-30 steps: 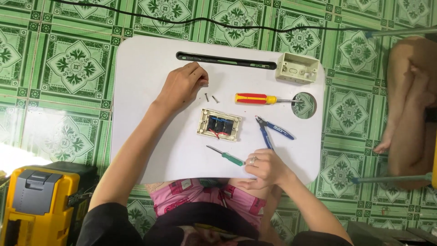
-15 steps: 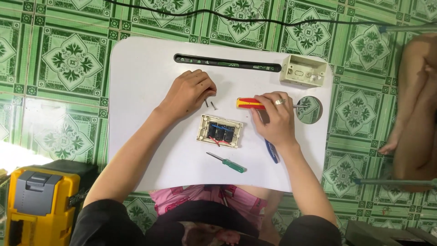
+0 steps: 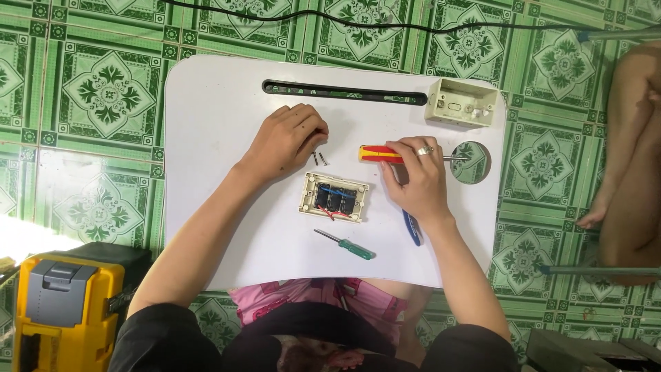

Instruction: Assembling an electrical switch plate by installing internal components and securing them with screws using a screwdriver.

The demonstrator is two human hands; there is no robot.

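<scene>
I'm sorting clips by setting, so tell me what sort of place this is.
Probably a home floor used as a makeshift electrical workbench: a white lap table sits on green patterned floor tiles, with a switch plate, a red-and-yellow screwdriver and a yellow tool case.

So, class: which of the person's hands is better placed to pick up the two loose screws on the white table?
Left. The left hand rests with its fingertips right beside the two screws, while the right hand lies on the red-and-yellow screwdriver.
</scene>
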